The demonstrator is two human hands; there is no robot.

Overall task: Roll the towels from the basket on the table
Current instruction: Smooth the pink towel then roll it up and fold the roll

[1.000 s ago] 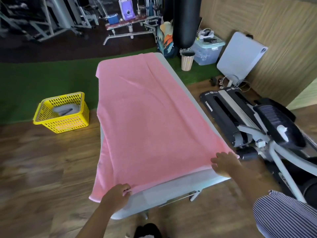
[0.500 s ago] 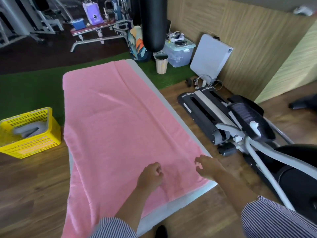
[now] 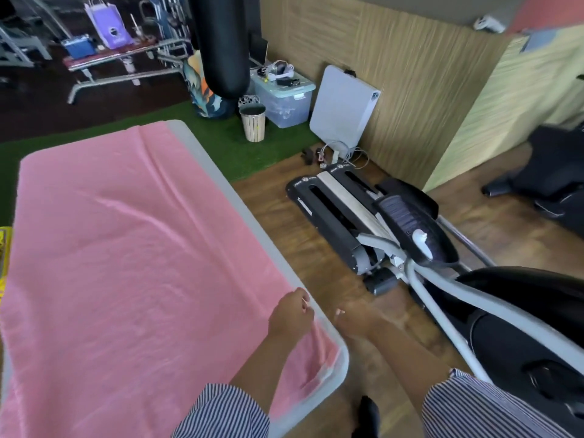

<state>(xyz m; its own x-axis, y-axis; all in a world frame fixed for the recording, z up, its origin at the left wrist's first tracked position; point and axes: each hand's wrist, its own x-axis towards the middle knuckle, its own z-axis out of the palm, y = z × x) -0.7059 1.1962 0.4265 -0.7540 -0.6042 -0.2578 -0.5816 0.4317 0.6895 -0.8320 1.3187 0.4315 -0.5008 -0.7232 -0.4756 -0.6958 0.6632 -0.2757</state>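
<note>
A large pink towel lies spread flat over the grey table, with a few soft creases and its left side hanging off. My left hand rests at the towel's right edge near the front corner, fingers curled on the cloth. Just past the table's edge, my right hand hovers over the wooden floor with nothing in it and its fingers pointing at the towel. Only a yellow sliver of the basket shows at the far left.
An elliptical trainer stands close on the right of the table. Behind are a punching bag, a clear storage box, a small bin and a folded white table against the wall. Green turf lies beyond.
My left hand crossed from the towel's near left corner to its right edge. My right hand slid off the table's right side. The view swung right, so the basket is almost out of sight.
</note>
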